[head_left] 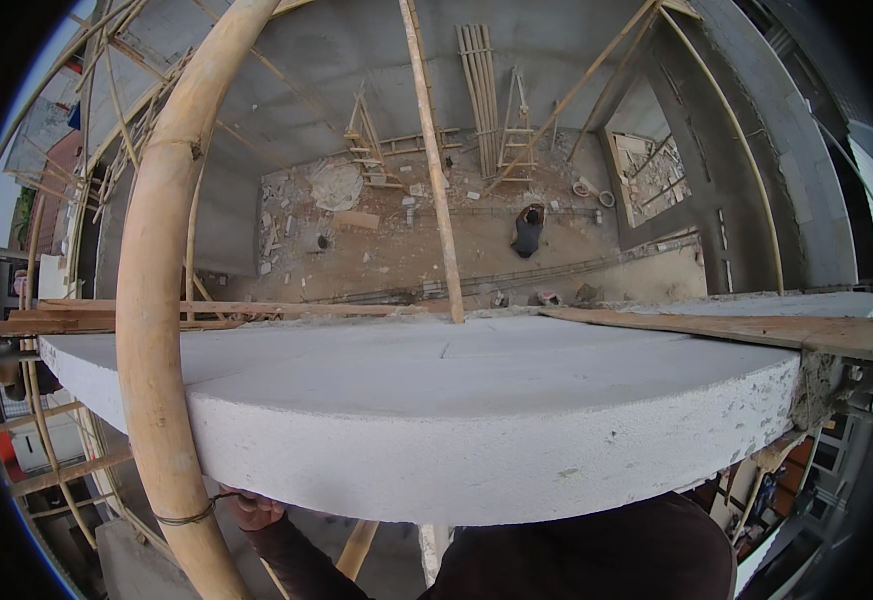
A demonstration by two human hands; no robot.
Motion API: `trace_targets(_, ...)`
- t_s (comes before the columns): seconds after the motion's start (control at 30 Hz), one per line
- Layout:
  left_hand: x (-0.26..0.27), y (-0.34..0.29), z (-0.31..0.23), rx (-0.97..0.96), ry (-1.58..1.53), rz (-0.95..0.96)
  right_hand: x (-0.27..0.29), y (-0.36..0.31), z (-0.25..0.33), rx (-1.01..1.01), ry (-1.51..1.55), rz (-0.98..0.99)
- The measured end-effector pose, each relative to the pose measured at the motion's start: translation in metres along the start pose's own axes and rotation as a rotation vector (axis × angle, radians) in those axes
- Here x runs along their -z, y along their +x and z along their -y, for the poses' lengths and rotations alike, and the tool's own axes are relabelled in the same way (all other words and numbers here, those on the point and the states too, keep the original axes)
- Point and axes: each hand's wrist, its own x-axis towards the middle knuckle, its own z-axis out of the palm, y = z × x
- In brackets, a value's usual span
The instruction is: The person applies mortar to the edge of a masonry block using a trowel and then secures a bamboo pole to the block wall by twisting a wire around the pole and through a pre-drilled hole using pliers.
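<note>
My left hand (pixel 254 510) is low on the left, just under the bottom edge of a long white block wall (pixel 496 450). Its fingers look curled in beside a thick bamboo pole (pixel 156 330). A dark wire (pixel 188 517) loops round that pole, and its twisted end reaches the fingers. Whether they pinch the wire or something behind it is hidden. A dark sleeve covers my left forearm. The wall's pale flat top runs across the view in front of my body. My right hand does not show.
Planks (pixel 756 328) lie on the wall's right end, and wooden boards (pixel 226 307) on its left. A thin pole (pixel 436 180) rises beyond the wall. Far below, a person (pixel 528 232) crouches on a rubble-strewn floor (pixel 386 250). Bamboo scaffolding (pixel 56 480) stands at left.
</note>
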Motion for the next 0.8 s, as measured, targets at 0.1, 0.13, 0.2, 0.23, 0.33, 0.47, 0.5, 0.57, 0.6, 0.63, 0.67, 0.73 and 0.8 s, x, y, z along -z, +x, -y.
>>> trace_targets(0.1,-0.041,-0.006,-0.009,-0.123,0.336,-0.184,0.000,0.002,0.002,0.024,-0.021,-0.001)
trace_targets(0.13,-0.075,-0.008,0.002,-0.231,0.544,-0.354,0.001,0.003,0.002,0.026,-0.026,-0.002)
trace_targets(0.2,-0.099,-0.005,0.018,-0.420,1.033,-0.584,0.002,0.002,0.005,0.036,-0.035,-0.006)
trace_targets(0.23,-0.104,-0.001,0.024,-0.499,1.312,-0.635,0.005,0.000,0.008,0.045,-0.035,-0.014)
trace_targets(0.33,-0.100,0.010,0.041,-0.741,1.691,-0.745,0.009,-0.004,0.013,0.061,-0.056,-0.030)
trace_targets(0.47,-0.093,0.016,0.052,-0.848,1.740,-0.835,0.006,-0.007,0.014,0.063,-0.087,-0.025)
trace_targets(0.5,-0.096,0.012,0.051,-0.841,1.713,-0.868,0.002,-0.004,0.010,0.060,-0.099,-0.018)
trace_targets(0.57,-0.103,0.012,0.054,-0.766,1.592,-0.901,0.003,-0.005,0.002,0.054,-0.150,-0.038)
trace_targets(0.6,-0.103,0.008,0.053,-0.717,1.451,-0.861,0.003,-0.005,-0.001,0.053,-0.192,-0.055)
trace_targets(0.63,-0.111,0.014,0.056,-0.718,1.457,-0.829,0.006,-0.007,0.000,0.052,-0.236,-0.075)
trace_targets(0.67,-0.122,0.021,0.060,-0.666,1.253,-0.833,0.008,-0.010,0.003,0.048,-0.277,-0.091)
trace_targets(0.73,-0.143,0.038,0.062,-0.666,1.151,-0.796,0.014,-0.018,0.014,0.037,-0.312,-0.109)
trace_targets(0.8,-0.136,0.030,0.059,-0.699,1.103,-0.808,0.001,-0.023,0.017,0.014,-0.109,-0.088)
